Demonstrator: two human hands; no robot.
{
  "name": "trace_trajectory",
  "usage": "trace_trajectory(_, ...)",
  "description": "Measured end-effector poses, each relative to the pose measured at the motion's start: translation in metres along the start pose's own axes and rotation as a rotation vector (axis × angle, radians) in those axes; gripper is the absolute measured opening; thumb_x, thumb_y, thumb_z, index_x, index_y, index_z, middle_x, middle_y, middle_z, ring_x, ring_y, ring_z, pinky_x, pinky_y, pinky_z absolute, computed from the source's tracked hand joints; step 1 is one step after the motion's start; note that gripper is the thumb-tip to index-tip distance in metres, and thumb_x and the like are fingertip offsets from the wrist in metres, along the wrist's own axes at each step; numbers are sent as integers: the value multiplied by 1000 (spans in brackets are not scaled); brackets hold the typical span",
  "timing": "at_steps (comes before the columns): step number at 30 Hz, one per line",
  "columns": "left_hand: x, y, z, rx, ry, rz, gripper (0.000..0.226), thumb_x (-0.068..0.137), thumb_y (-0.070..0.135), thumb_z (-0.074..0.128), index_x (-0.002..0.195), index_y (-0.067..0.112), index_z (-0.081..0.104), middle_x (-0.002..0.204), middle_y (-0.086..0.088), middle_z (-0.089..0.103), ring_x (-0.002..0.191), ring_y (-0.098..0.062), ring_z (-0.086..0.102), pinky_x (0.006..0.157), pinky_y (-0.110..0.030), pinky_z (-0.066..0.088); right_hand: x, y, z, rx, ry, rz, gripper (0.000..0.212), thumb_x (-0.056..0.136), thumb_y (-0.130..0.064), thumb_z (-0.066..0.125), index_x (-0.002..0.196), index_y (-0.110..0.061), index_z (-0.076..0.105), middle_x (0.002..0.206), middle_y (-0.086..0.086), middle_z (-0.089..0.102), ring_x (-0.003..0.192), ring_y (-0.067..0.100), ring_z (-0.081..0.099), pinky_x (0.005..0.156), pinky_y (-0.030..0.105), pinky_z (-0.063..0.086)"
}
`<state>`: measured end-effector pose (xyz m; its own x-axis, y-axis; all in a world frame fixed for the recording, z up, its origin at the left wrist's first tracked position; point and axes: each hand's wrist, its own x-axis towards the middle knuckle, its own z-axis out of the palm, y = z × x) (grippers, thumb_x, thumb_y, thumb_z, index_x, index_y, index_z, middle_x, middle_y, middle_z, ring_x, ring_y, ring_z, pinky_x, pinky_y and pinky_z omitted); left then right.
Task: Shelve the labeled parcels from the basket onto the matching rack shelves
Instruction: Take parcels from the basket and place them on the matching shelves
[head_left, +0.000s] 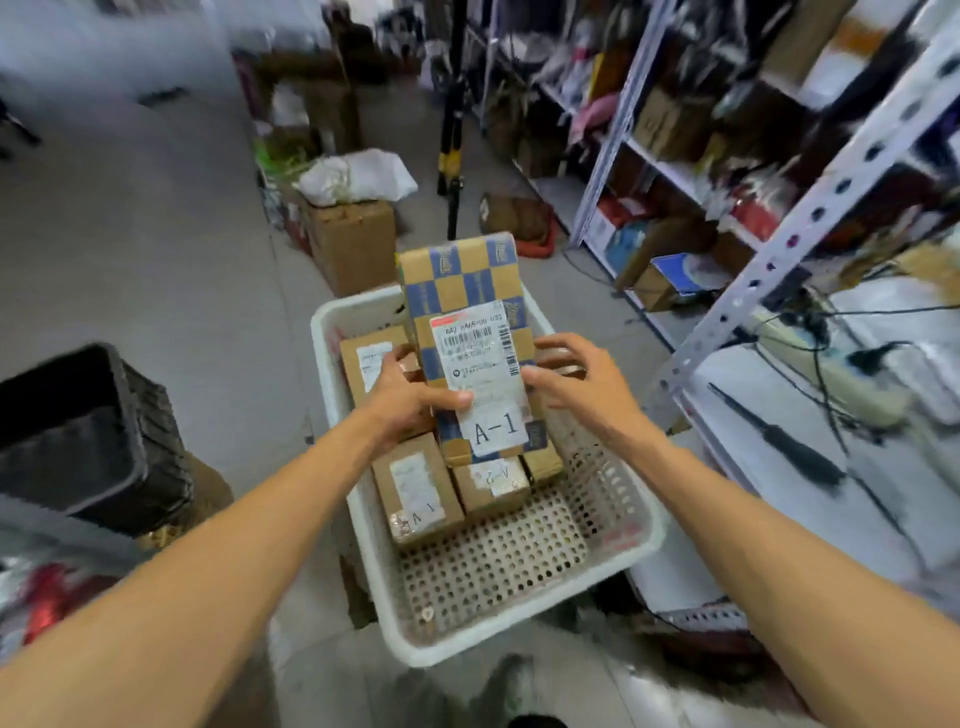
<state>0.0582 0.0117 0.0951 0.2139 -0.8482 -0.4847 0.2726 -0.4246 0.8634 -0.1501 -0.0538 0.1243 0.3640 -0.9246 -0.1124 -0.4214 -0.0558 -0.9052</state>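
In the head view, the left hand (410, 400) grips the checkered A-1 parcel (467, 291) by its left edge, with the thumb pressed on the label. The parcel is lifted above the white basket (519, 639) of boxes. The right hand (582, 384) is at its right edge, fingers spread loosely and only the thumb touching.

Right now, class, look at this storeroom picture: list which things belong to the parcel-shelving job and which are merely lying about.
Job: A-1 parcel, gripped by the left hand; right hand at its edge; white basket; brown parcels inside it; rack.
Lying about: black bin; cardboard box on the floor; white bag on it; black pole.
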Motion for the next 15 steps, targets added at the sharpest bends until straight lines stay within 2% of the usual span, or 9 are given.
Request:
trace_trajectory(2,-25,18,6,61,-51,60,78,65,-12,79,127,13,39,108,-3,66,91,-14,68,65,-29,57,-17,-18,-16,-33,48,3,39,82,-39,72,115,-20,63,105,0,65,97,15,63,80,34,54)
trace_trajectory(4,-43,28,8,142,-95,82,68,65,-10,78,123,10,48,106,-3,69,96,-17,69,68,-28,56,-28,-30,-28,-74,68,36,40,83,-44,69,113,-18,63,103,-1,65,95,15,62,80,34,52)
trace_trajectory(6,-64,36,11,187,-121,96,76,61,-5,83,126,11,48,115,-5,67,105,-23,66,74,-34,56,-45,-41,-42,-34,70,64,30,85,-45,66,100,-19,65,96,0,65,90,18,62,78,34,49)
trace_trajectory(9,-95,41,20,236,-146,136,107,45,2,92,137,16,39,120,0,64,104,-23,65,82,-43,57,-79,-49,-60,27,87,61,24,92,-36,60,84,-13,62,88,7,63,79,20,58,69,28,45)
trace_trajectory(12,-133,30,39,283,-181,187,99,56,-8,85,136,19,36,112,2,64,97,-19,65,76,-36,57,-127,-46,-74,-7,89,36,31,93,-38,58,91,-7,63,92,11,65,80,21,59,70,29,46)
trace_trajectory(15,-173,5,64,298,-207,204,90,60,-5,84,130,26,36,123,-3,61,102,-20,64,69,-29,56,-182,-30,-88,-20,94,67,31,89,-44,61,101,-16,64,99,5,67,84,22,64,77,37,51)
